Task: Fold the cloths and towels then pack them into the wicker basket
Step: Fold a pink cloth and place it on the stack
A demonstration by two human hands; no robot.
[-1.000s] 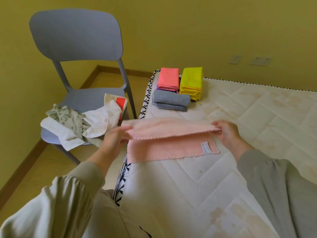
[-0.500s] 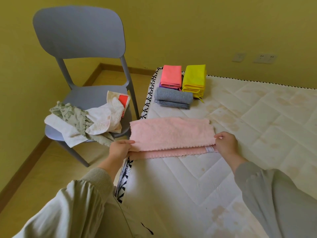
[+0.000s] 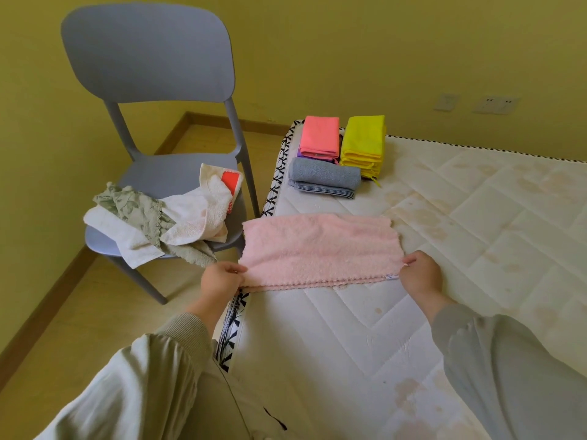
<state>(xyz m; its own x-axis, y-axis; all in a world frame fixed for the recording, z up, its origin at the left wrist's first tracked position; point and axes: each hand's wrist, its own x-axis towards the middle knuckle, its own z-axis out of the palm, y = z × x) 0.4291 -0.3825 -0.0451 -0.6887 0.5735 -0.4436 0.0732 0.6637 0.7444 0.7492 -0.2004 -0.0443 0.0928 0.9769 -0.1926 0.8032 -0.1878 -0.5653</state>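
A pale pink towel [image 3: 319, 249] lies folded in half on the white mattress [image 3: 365, 338], near its left edge. My left hand [image 3: 220, 279] pinches the towel's near left corner. My right hand [image 3: 419, 274] pinches its near right corner, beside a small white label. Folded cloths sit at the mattress's far corner: a coral pink stack [image 3: 320, 136], a yellow stack [image 3: 364, 139] and a grey towel [image 3: 325, 177]. No wicker basket is in view.
A grey plastic chair [image 3: 149, 77] stands left of the mattress on the wooden floor. On its seat lies a heap of unfolded cloths [image 3: 165, 220]: white towels, a green patterned one and one with a red patch. Yellow walls close the corner behind.
Both hands brought the towel's top half toward me and laid it down on the lower half. The edges now meet at the near side.
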